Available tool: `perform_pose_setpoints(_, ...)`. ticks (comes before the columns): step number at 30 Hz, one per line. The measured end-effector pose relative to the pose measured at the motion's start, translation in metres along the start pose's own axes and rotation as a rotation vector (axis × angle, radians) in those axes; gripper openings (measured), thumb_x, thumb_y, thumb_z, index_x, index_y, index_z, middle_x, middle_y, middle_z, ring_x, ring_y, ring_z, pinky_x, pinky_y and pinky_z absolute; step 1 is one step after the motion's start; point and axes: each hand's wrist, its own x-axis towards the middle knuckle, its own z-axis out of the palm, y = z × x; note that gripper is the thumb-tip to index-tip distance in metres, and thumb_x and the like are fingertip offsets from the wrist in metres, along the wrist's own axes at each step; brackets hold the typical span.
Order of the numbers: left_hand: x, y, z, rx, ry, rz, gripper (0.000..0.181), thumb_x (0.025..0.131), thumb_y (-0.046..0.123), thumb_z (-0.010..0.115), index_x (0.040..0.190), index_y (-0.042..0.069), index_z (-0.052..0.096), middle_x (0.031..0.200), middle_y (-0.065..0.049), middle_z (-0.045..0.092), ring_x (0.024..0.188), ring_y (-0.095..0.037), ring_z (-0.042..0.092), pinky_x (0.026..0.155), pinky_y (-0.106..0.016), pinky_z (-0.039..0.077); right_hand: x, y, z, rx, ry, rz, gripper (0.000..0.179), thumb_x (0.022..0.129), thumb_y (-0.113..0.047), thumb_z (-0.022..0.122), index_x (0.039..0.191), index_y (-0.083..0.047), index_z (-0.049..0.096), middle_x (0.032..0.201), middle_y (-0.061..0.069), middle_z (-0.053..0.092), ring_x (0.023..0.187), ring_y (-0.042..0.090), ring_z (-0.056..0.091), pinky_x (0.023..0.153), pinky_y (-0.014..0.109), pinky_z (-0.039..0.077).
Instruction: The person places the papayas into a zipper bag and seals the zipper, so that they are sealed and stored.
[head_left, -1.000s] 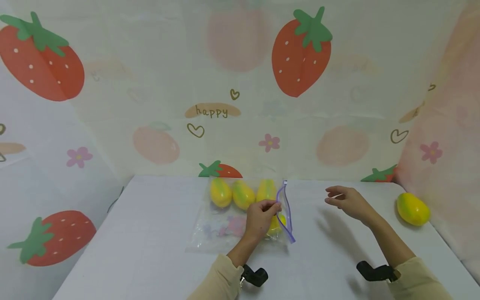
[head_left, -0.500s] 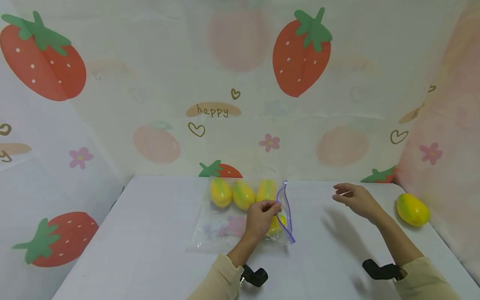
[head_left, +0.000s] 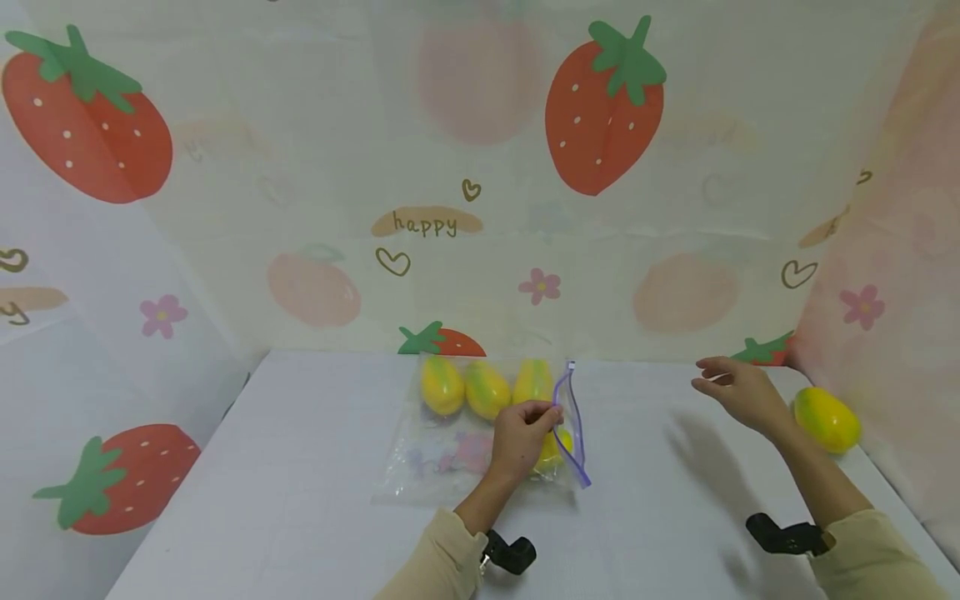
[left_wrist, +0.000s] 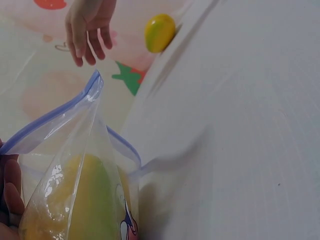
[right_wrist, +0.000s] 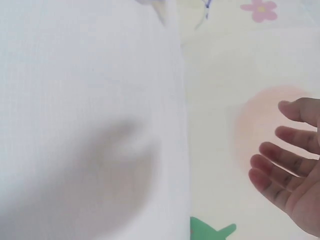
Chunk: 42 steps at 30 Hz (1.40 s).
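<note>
In the head view a clear zip bag (head_left: 405, 458) with a purple zip edge lies at the middle of the table. Several yellow-green mangoes (head_left: 442, 387) are inside it. My left hand (head_left: 519, 442) pinches the bag's rim near the zip, and the mouth gapes to the right. In the left wrist view the purple zip (left_wrist: 50, 119) rises in a peak over one mango (left_wrist: 92, 197). My right hand (head_left: 738, 396) hovers over the right part of the table, fingers relaxed and holding nothing. One loose mango (head_left: 827, 419) lies just beyond its wrist, at the table's right edge.
The white table (head_left: 300, 467) meets a printed cloth backdrop (head_left: 480, 150) at its back edge. Side cloths stand left and right. A black wrist camera (head_left: 510, 553) sits on the left wrist, another black camera (head_left: 783, 535) on the right.
My right hand has moved to the right and slightly back, closer to the loose mango. My left hand and the bag have stayed in place.
</note>
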Motion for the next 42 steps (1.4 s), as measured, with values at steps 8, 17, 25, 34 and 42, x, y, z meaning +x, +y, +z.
perform_pose_setpoints(8,0.000,-0.002,0.000,-0.005,-0.001,0.008,0.021,0.092,0.022,0.067,0.095,0.003,0.075,0.088,-0.008,0.075,0.076,-0.006,0.061,0.072,-0.015,0.052,-0.001,0.012,-0.009,-0.093,0.106,-0.036,0.042,0.096,-0.023,0.060,0.125,0.008,0.056,0.115,0.032,0.063,0.101,0.047,0.061,0.080,0.057,0.053)
perform_pose_setpoints(17,0.000,-0.003,0.000,-0.006,0.002,0.028,0.022,0.092,0.022,0.067,0.094,0.001,0.075,0.087,-0.009,0.074,0.076,-0.006,0.061,0.072,-0.017,0.053,-0.001,0.026,-0.017,-0.240,0.184,-0.062,0.042,0.091,-0.017,0.065,0.122,0.010,0.057,0.125,0.038,0.055,0.104,0.053,0.056,0.087,0.063,0.047)
perform_pose_setpoints(25,-0.001,-0.005,0.000,0.012,0.009,0.050,0.022,0.092,0.022,0.067,0.094,0.002,0.075,0.085,-0.006,0.074,0.074,-0.004,0.061,0.071,-0.017,0.053,-0.004,0.048,-0.022,-0.286,0.184,-0.004,0.043,0.092,-0.021,0.064,0.122,0.008,0.055,0.123,0.036,0.051,0.106,0.054,0.049,0.087,0.065,0.042)
perform_pose_setpoints(34,-0.002,-0.004,0.001,-0.003,0.010,0.008,0.024,0.092,0.022,0.067,0.095,-0.001,0.075,0.087,-0.008,0.074,0.074,-0.006,0.059,0.070,-0.015,0.051,-0.011,0.067,-0.033,-0.334,0.233,0.069,0.043,0.091,-0.026,0.063,0.120,0.006,0.056,0.119,0.039,0.049,0.105,0.060,0.045,0.082,0.067,0.040)
perform_pose_setpoints(42,0.000,-0.003,-0.001,-0.007,-0.001,0.009,0.023,0.092,0.021,0.067,0.095,0.000,0.075,0.087,-0.009,0.074,0.074,-0.006,0.060,0.069,-0.014,0.051,-0.020,0.083,-0.037,-0.312,0.230,0.223,0.053,0.095,-0.033,0.053,0.125,0.010,0.049,0.119,0.042,0.042,0.106,0.061,0.035,0.077,0.066,0.038)
